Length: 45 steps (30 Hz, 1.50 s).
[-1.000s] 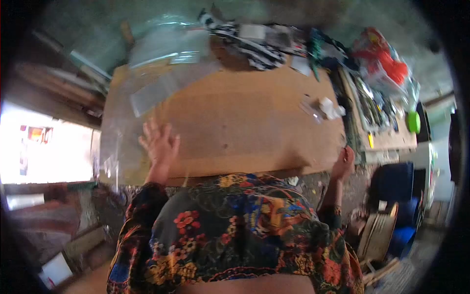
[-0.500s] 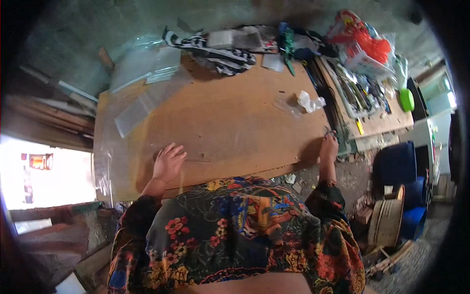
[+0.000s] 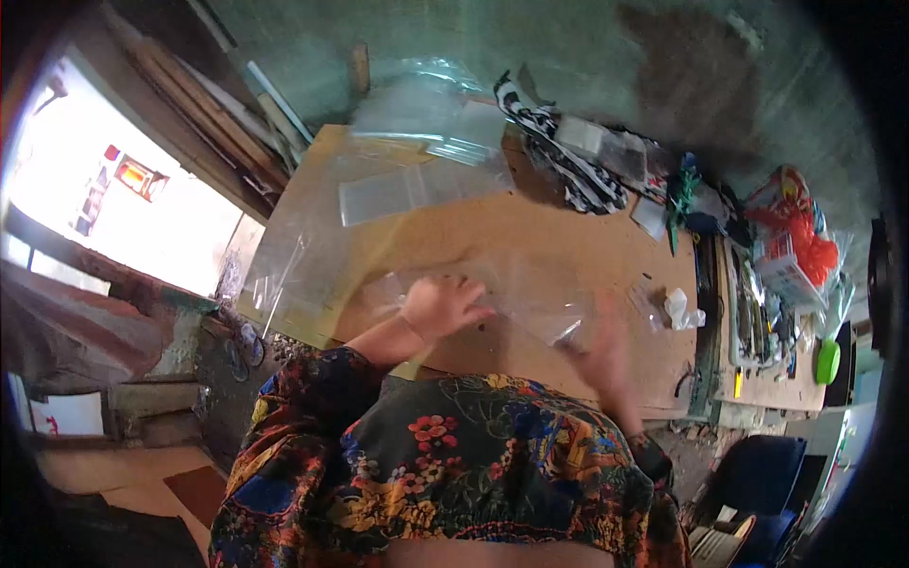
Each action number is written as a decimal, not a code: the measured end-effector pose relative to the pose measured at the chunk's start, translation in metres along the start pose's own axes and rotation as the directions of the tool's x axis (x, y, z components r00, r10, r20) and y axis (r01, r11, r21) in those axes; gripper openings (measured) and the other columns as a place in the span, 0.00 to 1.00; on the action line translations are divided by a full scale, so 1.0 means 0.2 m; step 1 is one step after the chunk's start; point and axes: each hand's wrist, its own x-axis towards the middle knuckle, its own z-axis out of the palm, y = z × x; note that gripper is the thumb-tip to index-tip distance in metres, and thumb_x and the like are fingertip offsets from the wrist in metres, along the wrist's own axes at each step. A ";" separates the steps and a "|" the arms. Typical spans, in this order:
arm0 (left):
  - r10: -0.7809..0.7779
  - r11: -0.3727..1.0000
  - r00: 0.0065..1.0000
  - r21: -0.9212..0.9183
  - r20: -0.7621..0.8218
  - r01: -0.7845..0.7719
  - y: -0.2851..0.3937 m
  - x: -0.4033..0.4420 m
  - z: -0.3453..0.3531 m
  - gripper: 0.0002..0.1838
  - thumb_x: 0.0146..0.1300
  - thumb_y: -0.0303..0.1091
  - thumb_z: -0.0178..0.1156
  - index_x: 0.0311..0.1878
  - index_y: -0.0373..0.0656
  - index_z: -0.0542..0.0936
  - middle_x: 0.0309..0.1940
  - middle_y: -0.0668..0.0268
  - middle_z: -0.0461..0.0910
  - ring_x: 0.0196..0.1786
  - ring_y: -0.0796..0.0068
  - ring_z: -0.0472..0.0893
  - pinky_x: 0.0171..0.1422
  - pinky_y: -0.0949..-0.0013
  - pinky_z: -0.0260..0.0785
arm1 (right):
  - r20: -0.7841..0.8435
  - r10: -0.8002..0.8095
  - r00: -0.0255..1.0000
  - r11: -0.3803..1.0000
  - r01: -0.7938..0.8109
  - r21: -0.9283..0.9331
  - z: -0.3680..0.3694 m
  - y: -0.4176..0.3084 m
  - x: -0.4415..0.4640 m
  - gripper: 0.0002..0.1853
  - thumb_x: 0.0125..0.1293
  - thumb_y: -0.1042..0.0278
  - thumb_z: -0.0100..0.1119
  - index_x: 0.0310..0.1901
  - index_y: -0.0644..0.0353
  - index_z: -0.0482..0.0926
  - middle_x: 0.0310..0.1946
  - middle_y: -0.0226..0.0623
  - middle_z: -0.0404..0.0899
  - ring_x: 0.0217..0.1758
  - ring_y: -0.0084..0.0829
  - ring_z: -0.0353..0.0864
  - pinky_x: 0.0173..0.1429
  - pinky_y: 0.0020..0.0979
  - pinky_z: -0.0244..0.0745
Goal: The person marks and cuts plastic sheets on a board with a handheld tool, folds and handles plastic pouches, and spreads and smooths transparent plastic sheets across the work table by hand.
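Observation:
A clear plastic sheet (image 3: pixel 544 317) lies across the front middle of the brown wooden board (image 3: pixel 559 246). On its left part is my left hand (image 3: pixel 440 308), open, with its fingers apart and pointing right. My right hand (image 3: pixel 606 350) is over the sheet's right side, smeared by motion, so its grip cannot be made out. Dark-handled scissors (image 3: pixel 684 381) lie near the board's right edge, apart from my right hand. A flat, clear rectangular piece (image 3: pixel 383 196) rests farther back on the left, beside stacked clear plastic (image 3: pixel 421 114).
Black-and-white striped cloth (image 3: pixel 587 185) lies at the back edge. Crumpled white paper (image 3: pixel 680 310) is on the right. Beyond it are a tray of tools (image 3: pixel 757 322), a yellow cutter (image 3: pixel 738 382), a green object (image 3: pixel 828 363) and a red bag (image 3: pixel 810 251).
The view has swung left. My right hand has let go of the scissors and moved left over the board. My left hand has moved right, and clear plastic now lies under both hands.

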 end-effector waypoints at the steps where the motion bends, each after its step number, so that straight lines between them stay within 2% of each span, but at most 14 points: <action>1: -0.016 1.000 1.000 0.010 -0.011 0.016 0.05 0.01 -0.08 0.10 0.52 0.42 0.55 0.31 0.47 0.72 0.23 0.61 0.75 0.25 0.59 0.76 0.28 0.58 0.68 | 0.034 -0.076 0.997 0.997 0.075 0.013 0.05 -0.11 0.07 0.32 0.47 0.66 0.64 0.54 0.67 0.64 0.47 0.48 0.70 0.53 0.43 0.69 0.59 0.40 0.59; 7: -0.170 0.913 0.960 -0.330 0.224 0.239 -0.06 -0.06 -0.56 0.09 0.50 0.39 0.61 0.28 0.44 0.74 0.22 0.65 0.75 0.27 0.64 0.77 0.32 0.65 0.68 | 0.306 -0.393 0.867 0.919 0.378 0.111 0.22 -0.34 0.44 0.13 0.52 0.73 0.54 0.41 0.59 0.73 0.33 0.40 0.75 0.38 0.43 0.75 0.45 0.40 0.69; 9: -0.277 0.890 0.897 -0.258 0.345 0.375 -0.20 -0.12 -0.70 0.10 0.49 0.41 0.59 0.30 0.45 0.76 0.26 0.63 0.77 0.30 0.61 0.77 0.34 0.64 0.68 | 0.468 -0.357 0.809 0.931 0.347 0.110 0.23 -0.39 0.59 0.12 0.52 0.72 0.53 0.40 0.57 0.73 0.35 0.39 0.75 0.39 0.42 0.75 0.45 0.39 0.70; 14: -0.413 0.903 0.901 -0.069 0.131 0.424 -0.71 -0.25 -0.84 0.07 0.49 0.37 0.59 0.31 0.46 0.77 0.25 0.61 0.78 0.30 0.61 0.78 0.34 0.64 0.69 | 0.737 -0.371 0.565 0.925 0.293 0.242 0.48 -0.63 1.06 0.08 0.50 0.69 0.58 0.33 0.57 0.73 0.28 0.38 0.76 0.34 0.40 0.76 0.36 0.36 0.69; 16: -0.414 0.896 0.909 0.154 -0.043 0.416 -0.87 -0.26 -0.92 0.06 0.50 0.35 0.57 0.30 0.46 0.76 0.26 0.61 0.77 0.28 0.60 0.77 0.33 0.62 0.70 | 0.600 -0.550 0.581 0.824 0.260 0.503 0.67 -0.70 1.23 0.09 0.49 0.67 0.61 0.29 0.58 0.72 0.25 0.39 0.76 0.30 0.40 0.75 0.32 0.37 0.68; 19: -0.421 0.640 0.859 0.577 -0.290 0.508 -0.93 -0.23 -1.09 0.04 0.52 0.34 0.54 0.29 0.46 0.73 0.28 0.64 0.75 0.28 0.61 0.77 0.31 0.61 0.71 | 0.451 -0.548 0.704 0.817 0.334 0.471 0.84 -0.89 1.47 0.09 0.51 0.65 0.59 0.28 0.59 0.72 0.24 0.36 0.76 0.28 0.40 0.75 0.32 0.37 0.68; 22: -0.167 0.522 0.853 0.690 -0.494 0.502 -0.99 -0.26 -1.17 0.05 0.50 0.32 0.57 0.32 0.47 0.74 0.31 0.67 0.74 0.30 0.68 0.77 0.29 0.67 0.71 | 0.152 -0.584 0.798 0.772 0.487 0.410 0.94 -1.03 1.62 0.07 0.54 0.64 0.57 0.29 0.58 0.74 0.29 0.32 0.76 0.32 0.38 0.75 0.38 0.38 0.69; 23: -0.174 0.519 0.853 0.690 -0.492 0.504 -0.97 -0.28 -1.15 0.05 0.50 0.32 0.57 0.32 0.47 0.74 0.31 0.67 0.74 0.30 0.68 0.77 0.29 0.67 0.71 | -0.065 -0.612 0.788 0.728 0.594 0.342 0.96 -1.03 1.63 0.06 0.55 0.64 0.55 0.30 0.57 0.76 0.33 0.30 0.77 0.36 0.37 0.76 0.43 0.39 0.69; 27: 0.017 0.499 0.859 0.749 -0.512 0.436 -1.00 -0.42 -1.01 0.05 0.48 0.30 0.59 0.29 0.45 0.74 0.33 0.69 0.74 0.31 0.72 0.75 0.27 0.71 0.68 | -0.304 -0.657 0.690 0.715 0.698 0.038 1.07 -0.98 1.63 0.11 0.55 0.66 0.54 0.42 0.51 0.76 0.47 0.31 0.71 0.51 0.36 0.70 0.55 0.45 0.62; 29: -0.162 0.544 0.898 0.722 -0.410 0.428 -0.96 -0.49 -0.85 0.05 0.47 0.26 0.56 0.29 0.45 0.72 0.36 0.68 0.73 0.29 0.72 0.73 0.27 0.72 0.69 | -0.036 -0.444 0.895 0.893 0.446 0.061 1.18 -0.90 1.52 0.26 0.51 0.70 0.58 0.55 0.48 0.67 0.56 0.35 0.63 0.60 0.38 0.61 0.61 0.49 0.54; 31: -0.406 0.589 0.855 0.623 -0.322 0.514 -1.01 -0.59 -0.60 0.07 0.50 0.29 0.55 0.35 0.47 0.73 0.38 0.67 0.73 0.33 0.70 0.76 0.29 0.71 0.72 | 0.236 -0.305 0.923 0.947 0.320 -0.026 1.23 -0.80 1.39 0.34 0.50 0.64 0.60 0.61 0.46 0.58 0.61 0.39 0.54 0.63 0.45 0.55 0.63 0.49 0.52; 33: -0.659 0.533 0.703 0.494 -0.267 0.687 -1.03 -0.65 -0.36 0.09 0.55 0.35 0.51 0.38 0.46 0.72 0.41 0.65 0.73 0.37 0.64 0.77 0.34 0.63 0.73 | 0.407 -0.309 0.860 0.944 0.329 0.022 1.29 -0.68 1.23 0.35 0.52 0.57 0.58 0.62 0.47 0.57 0.63 0.41 0.51 0.65 0.47 0.52 0.63 0.50 0.51; 37: -0.728 0.586 0.677 0.412 -0.110 0.697 -0.91 -0.62 -0.21 0.14 0.57 0.40 0.49 0.46 0.51 0.72 0.49 0.66 0.70 0.40 0.62 0.76 0.40 0.61 0.72 | 0.696 -0.388 0.605 0.875 0.478 0.072 1.24 -0.53 1.05 0.36 0.55 0.51 0.56 0.63 0.48 0.55 0.65 0.41 0.49 0.68 0.46 0.46 0.65 0.50 0.50; 45: -0.744 0.563 0.664 0.461 -0.079 0.686 -0.83 -0.59 -0.17 0.19 0.59 0.40 0.47 0.55 0.58 0.68 0.56 0.62 0.63 0.53 0.60 0.67 0.50 0.55 0.65 | 0.604 -0.522 0.602 0.762 0.648 0.012 1.25 -0.34 0.98 0.22 0.61 0.69 0.41 0.58 0.59 0.62 0.60 0.45 0.60 0.60 0.46 0.63 0.60 0.39 0.64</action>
